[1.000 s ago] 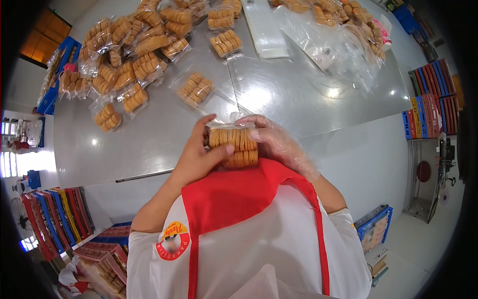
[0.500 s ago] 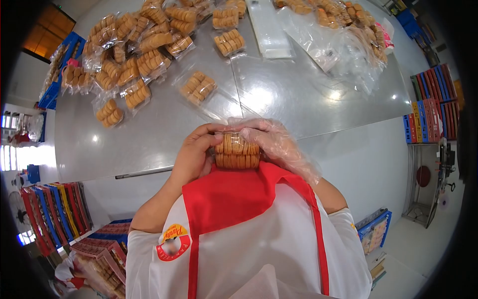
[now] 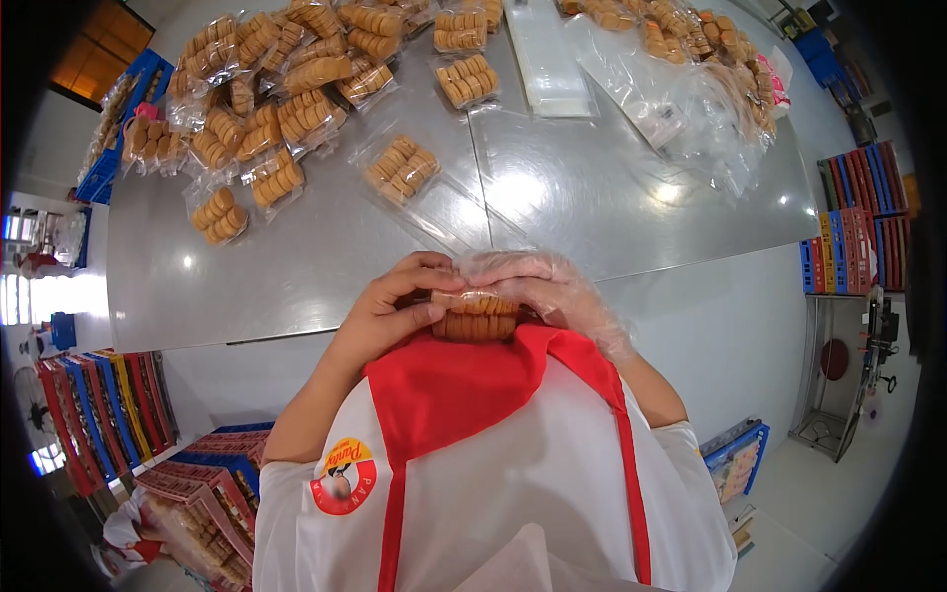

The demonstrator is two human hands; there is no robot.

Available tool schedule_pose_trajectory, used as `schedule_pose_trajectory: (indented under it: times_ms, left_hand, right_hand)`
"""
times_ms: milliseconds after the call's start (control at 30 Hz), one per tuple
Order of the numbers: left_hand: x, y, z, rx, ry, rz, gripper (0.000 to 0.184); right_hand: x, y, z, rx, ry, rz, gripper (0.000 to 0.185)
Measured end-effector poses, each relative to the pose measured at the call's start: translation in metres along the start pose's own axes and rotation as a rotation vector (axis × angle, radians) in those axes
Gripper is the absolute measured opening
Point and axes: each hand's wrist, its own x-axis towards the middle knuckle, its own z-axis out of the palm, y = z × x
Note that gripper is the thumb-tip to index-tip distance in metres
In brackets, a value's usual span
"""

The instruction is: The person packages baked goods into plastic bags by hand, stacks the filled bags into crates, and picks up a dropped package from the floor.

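Clear-wrapped biscuit pack (image 3: 475,324), one: bare left hand (image 3: 393,304) and plastic-gloved right hand (image 3: 545,286) held it, each grip closed on it, beside the red apron (image 3: 456,400).

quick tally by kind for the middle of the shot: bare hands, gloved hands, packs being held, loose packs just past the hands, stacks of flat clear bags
Bare left hand: 1
Gloved right hand: 1
Held cookie pack: 1
Loose cookie pack: 1
Stack of flat clear bags: 1
Total: 5
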Motion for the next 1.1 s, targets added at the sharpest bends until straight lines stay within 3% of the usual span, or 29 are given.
schedule_pose_trajectory:
  times_ms: [133,233,333,433,500,533,633,733,767,867,1000,1100]
  left_hand:
    - [0.007,-0.001,-0.007,0.202,-0.041,0.085,0.023]
    - [0.014,-0.007,-0.009,0.143,-0.005,0.041,0.022]
    - [0.022,-0.009,-0.006,0.14,0.022,0.055,0.021]
    - [0.031,-0.004,0.007,0.219,0.103,0.084,0.018]
    - [0.042,0.013,0.018,0.259,0.141,-0.066,0.016]
    - [0.049,0.021,0.023,0.281,0.16,-0.139,0.016]
    - [0.07,0.032,0.04,0.357,0.095,-0.08,0.016]
    - [0.08,0.056,0.056,0.02,0.103,-0.166,0.021]
    - [0.086,0.055,0.058,0.154,0.133,-0.06,0.016]
    - [0.092,0.035,0.066,1.252,-0.119,0.573,0.013]
    - [0.101,0.001,0.083,1.686,-0.173,0.613,0.013]
    - [0.111,-0.02,0.084,1.849,-0.095,0.489,0.018]
  right_hand:
    - [0.004,0.01,-0.007,-0.223,-0.058,-0.228,0.025]
    - [0.011,0.012,-0.018,-0.805,-0.119,-0.491,0.033]
    - [-0.003,-0.012,0.0,-1.292,-0.052,-0.468,0.048]
    - [-0.005,-0.022,0.02,-1.434,0.002,-0.291,0.07]
    - [-0.003,-0.022,0.032,-1.501,0.05,-0.261,0.08]
    - [-0.005,-0.023,0.032,-1.472,0.083,-0.241,0.085]
    - [-0.001,-0.029,0.023,-1.256,0.176,-0.176,0.096]
    - [-0.036,-0.035,0.014,-0.644,0.513,-0.195,0.094]
    - [-0.043,-0.032,0.002,-0.08,0.519,-0.196,0.086]
    - [-0.062,-0.031,-0.03,0.585,0.433,-0.296,0.078]
    - [-0.08,-0.02,-0.049,0.642,0.45,-0.387,0.07]
    - [-0.085,-0.015,-0.051,0.663,0.394,-0.421,0.07]
